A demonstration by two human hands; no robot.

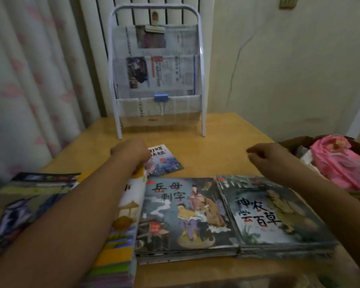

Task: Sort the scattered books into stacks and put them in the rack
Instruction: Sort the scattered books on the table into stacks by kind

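Note:
A white metal rack [202, 80] with clear pockets stands at the far side of the wooden table [220, 142]; newspapers and a blue clip [161, 98] sit in it. Three book stacks lie near me: a yellow-covered one [121, 235] under my left forearm, a middle one [187, 215] and a right one [279, 213]. A small blue book [166, 161] lies alone beyond them. My left hand [131, 151] is curled right beside that book's left corner; its fingers are hidden. My right hand [266, 155] hovers above the table with loosely curled fingers, holding nothing.
More books [35, 190] lie spread at the left edge of the table. A pink plastic bag [341, 163] sits in a brown box [293, 142] at the right. A curtain [29, 80] hangs on the left, with a radiator behind the rack.

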